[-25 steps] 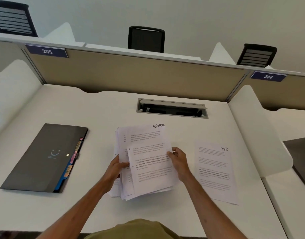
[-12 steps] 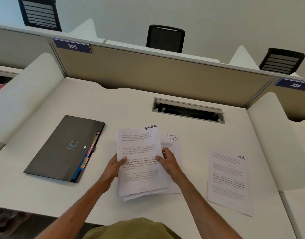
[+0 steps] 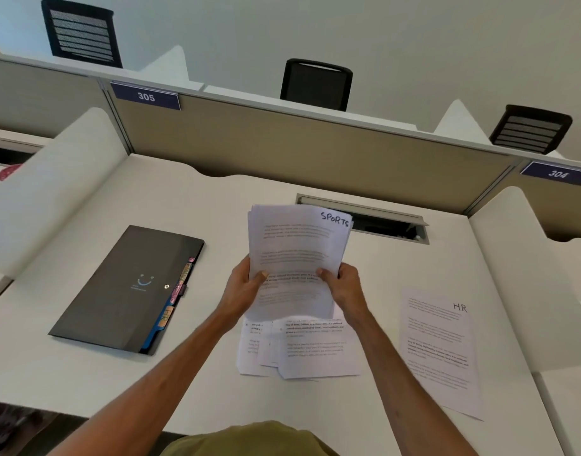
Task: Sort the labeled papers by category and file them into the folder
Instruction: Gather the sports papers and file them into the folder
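Over the white worktop (image 3: 217, 199), holding the SPORTS-topped paper stack (image 3: 295, 251) aloft with left grip (image 3: 241, 291) and right grip (image 3: 346, 286) curled round its side edges; liable to shed sheets onto the unsorted pile (image 3: 309, 350) just beneath, remixing categories, with the black folder (image 3: 124, 291) well left of both.

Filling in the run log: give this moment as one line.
phase: sorting | left hand: grips stack | right hand: grips stack | stack top: SPORTS | HR sheet: lying right | folder: closed, left

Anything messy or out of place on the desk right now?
Only the loose sheets on the desk below the held stack: they overlap crookedly, edges fanned. The HR sheet and folder lie flat.
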`<state>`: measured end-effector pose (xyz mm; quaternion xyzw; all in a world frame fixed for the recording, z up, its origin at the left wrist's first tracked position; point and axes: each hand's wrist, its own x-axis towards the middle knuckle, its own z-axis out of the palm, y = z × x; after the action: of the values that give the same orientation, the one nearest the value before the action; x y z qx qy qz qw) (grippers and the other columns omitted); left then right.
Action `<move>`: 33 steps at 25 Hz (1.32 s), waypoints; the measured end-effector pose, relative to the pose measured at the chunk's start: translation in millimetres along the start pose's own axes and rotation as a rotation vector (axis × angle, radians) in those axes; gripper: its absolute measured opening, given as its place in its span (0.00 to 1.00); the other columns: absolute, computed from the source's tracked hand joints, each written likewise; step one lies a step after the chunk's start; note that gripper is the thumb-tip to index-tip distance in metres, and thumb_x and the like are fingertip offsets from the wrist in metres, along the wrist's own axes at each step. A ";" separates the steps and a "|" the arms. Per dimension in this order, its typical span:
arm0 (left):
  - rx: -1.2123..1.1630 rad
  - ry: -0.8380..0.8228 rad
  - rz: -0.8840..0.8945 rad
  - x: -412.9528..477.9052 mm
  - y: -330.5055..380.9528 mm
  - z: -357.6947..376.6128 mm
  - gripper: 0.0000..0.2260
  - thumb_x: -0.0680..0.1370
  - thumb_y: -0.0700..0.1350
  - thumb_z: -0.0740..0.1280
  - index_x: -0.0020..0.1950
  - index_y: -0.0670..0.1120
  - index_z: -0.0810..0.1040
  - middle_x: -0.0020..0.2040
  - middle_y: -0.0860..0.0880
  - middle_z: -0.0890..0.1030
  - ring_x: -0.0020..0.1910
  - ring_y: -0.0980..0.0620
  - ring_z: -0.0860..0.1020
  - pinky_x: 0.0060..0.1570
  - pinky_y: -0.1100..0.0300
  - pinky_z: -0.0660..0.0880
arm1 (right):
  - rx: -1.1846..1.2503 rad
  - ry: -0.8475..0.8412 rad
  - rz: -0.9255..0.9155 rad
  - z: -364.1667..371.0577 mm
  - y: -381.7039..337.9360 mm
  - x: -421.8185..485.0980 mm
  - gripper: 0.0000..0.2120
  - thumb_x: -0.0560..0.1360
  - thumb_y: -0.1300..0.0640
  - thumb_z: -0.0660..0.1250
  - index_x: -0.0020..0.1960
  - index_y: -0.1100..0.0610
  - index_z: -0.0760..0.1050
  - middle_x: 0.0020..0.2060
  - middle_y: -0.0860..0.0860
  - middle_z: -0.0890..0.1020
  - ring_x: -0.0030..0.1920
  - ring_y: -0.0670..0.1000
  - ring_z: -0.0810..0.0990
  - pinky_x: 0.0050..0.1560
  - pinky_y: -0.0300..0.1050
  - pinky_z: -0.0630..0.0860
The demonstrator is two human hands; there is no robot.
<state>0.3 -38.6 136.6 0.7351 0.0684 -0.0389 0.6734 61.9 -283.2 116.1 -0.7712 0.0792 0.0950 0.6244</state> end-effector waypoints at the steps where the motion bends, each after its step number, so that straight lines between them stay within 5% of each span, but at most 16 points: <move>1: -0.012 -0.002 0.037 2.8 6.7 1.9 0.16 0.86 0.40 0.65 0.72 0.51 0.77 0.64 0.54 0.85 0.60 0.52 0.84 0.56 0.55 0.84 | 0.014 0.036 -0.044 -2.7 -7.2 -0.8 0.06 0.80 0.58 0.73 0.55 0.58 0.85 0.49 0.53 0.89 0.48 0.56 0.88 0.51 0.56 0.86; 3: -0.030 -0.002 0.090 6.1 14.4 5.9 0.16 0.87 0.39 0.64 0.73 0.50 0.76 0.64 0.54 0.84 0.61 0.52 0.83 0.54 0.59 0.83 | 0.059 0.085 -0.127 -6.4 -18.2 -5.8 0.05 0.81 0.57 0.72 0.55 0.57 0.84 0.49 0.52 0.88 0.48 0.56 0.87 0.49 0.53 0.86; 7: 0.003 0.011 0.094 -0.4 -4.0 9.3 0.18 0.85 0.41 0.67 0.74 0.52 0.74 0.65 0.54 0.83 0.64 0.50 0.82 0.60 0.52 0.83 | 0.094 0.076 -0.165 -7.6 -8.6 -22.8 0.05 0.80 0.58 0.73 0.56 0.54 0.83 0.48 0.51 0.88 0.50 0.55 0.86 0.48 0.46 0.85; 11: 0.035 0.012 0.067 -10.8 -24.2 14.4 0.16 0.84 0.45 0.66 0.71 0.54 0.73 0.63 0.55 0.83 0.65 0.46 0.81 0.60 0.49 0.83 | 0.034 0.045 -0.103 -8.4 22.6 -28.0 0.17 0.79 0.62 0.73 0.67 0.52 0.78 0.57 0.50 0.86 0.58 0.53 0.84 0.59 0.53 0.84; 16: 0.036 0.028 0.066 -8.2 -26.4 26.4 0.20 0.88 0.43 0.61 0.79 0.57 0.68 0.68 0.55 0.81 0.67 0.52 0.80 0.65 0.46 0.81 | 0.012 0.045 -0.093 -4.1 38.7 -27.6 0.17 0.83 0.60 0.68 0.70 0.48 0.73 0.59 0.48 0.84 0.61 0.51 0.83 0.63 0.58 0.82; 23: 0.024 0.104 0.169 -8.0 -8.9 33.9 0.19 0.89 0.43 0.60 0.80 0.54 0.67 0.68 0.54 0.80 0.67 0.55 0.79 0.62 0.60 0.81 | 0.051 0.103 -0.175 -7.2 20.3 -32.0 0.17 0.84 0.57 0.67 0.72 0.49 0.72 0.59 0.48 0.83 0.59 0.49 0.83 0.57 0.45 0.84; 28: 0.139 -0.013 0.028 -16.7 -34.7 39.9 0.15 0.89 0.45 0.58 0.74 0.58 0.66 0.65 0.59 0.79 0.62 0.60 0.79 0.63 0.52 0.81 | -0.126 0.014 -0.015 -6.7 63.5 -33.8 0.21 0.84 0.63 0.61 0.75 0.49 0.69 0.64 0.49 0.81 0.66 0.53 0.79 0.68 0.56 0.79; 33: 0.197 -0.053 -0.005 -9.6 -37.3 35.1 0.15 0.90 0.47 0.57 0.76 0.57 0.65 0.65 0.54 0.80 0.61 0.50 0.81 0.52 0.61 0.83 | -0.190 -0.027 0.032 -10.5 59.5 -31.8 0.22 0.86 0.63 0.59 0.78 0.52 0.68 0.68 0.50 0.79 0.69 0.53 0.77 0.73 0.55 0.74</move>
<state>-13.6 -70.9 98.2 0.7961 0.0485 -0.0664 0.5995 17.3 -305.8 69.6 -0.8243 0.0737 0.1222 0.5479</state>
